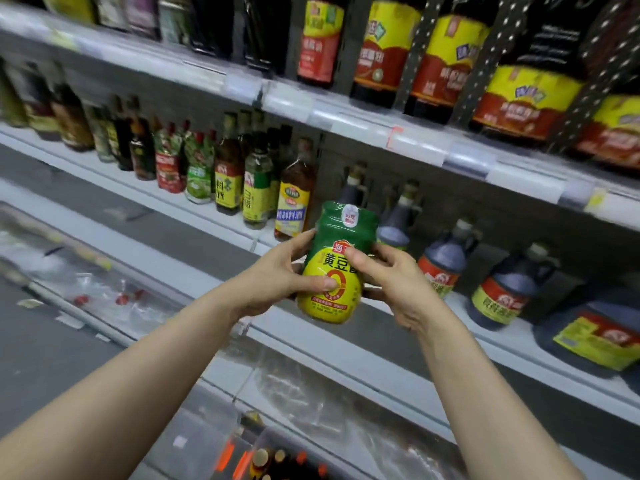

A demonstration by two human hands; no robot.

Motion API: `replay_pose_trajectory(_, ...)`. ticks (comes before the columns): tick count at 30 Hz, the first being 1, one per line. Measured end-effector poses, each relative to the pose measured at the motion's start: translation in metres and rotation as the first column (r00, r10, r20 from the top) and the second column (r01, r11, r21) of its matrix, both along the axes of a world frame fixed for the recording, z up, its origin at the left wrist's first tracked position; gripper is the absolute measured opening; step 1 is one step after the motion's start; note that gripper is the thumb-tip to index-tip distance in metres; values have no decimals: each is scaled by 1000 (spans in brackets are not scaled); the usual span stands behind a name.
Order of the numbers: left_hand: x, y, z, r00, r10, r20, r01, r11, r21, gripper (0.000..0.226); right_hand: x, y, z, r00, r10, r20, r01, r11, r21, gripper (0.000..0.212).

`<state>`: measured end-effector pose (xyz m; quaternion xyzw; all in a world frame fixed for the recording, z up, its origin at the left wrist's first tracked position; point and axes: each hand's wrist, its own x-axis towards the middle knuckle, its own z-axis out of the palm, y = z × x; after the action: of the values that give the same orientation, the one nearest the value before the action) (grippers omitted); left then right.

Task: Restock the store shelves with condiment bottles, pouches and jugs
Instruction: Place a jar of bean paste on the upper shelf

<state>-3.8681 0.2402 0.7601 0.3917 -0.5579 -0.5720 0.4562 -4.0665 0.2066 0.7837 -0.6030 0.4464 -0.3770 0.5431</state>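
Observation:
A green and yellow condiment pouch (pixel 337 261) with a red logo and a white sticker near its top is held upright in front of the middle shelf (pixel 221 220). My left hand (pixel 280 275) grips its left side, thumb pressed across the yellow label. My right hand (pixel 394 285) grips its right side, thumb on the front. Behind the pouch the shelf shows a gap between a yellow-labelled cooking wine bottle (pixel 294 206) and dark soy sauce jugs (pixel 446 261).
The upper shelf (pixel 381 129) carries large dark bottles with yellow and red labels. Small bottles and pouches line the middle shelf to the left. More dark jugs (pixel 509 292) stand at the right. Below lies a shelf with clear plastic wrap, and bottle tops (pixel 273 462) show at the bottom edge.

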Motion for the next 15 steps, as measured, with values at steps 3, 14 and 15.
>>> replay_pose_trajectory(3, 16, 4, 23, 1000, 26, -11, -26, 999, -47, 84, 17, -5, 26, 999, 45, 14, -45, 998, -32, 59)
replay_pose_trajectory(14, 121, 3, 94, 991, 84, 105, -64, 981, -186, 69, 117, -17, 94, 987, 146, 68, -132, 975, -176, 40)
replay_pose_trajectory(15, 134, 3, 97, 990, 89, 113, -66, 980, -189, 67, 131, -18, 97, 985, 154, 72, -139, 973, -183, 43)
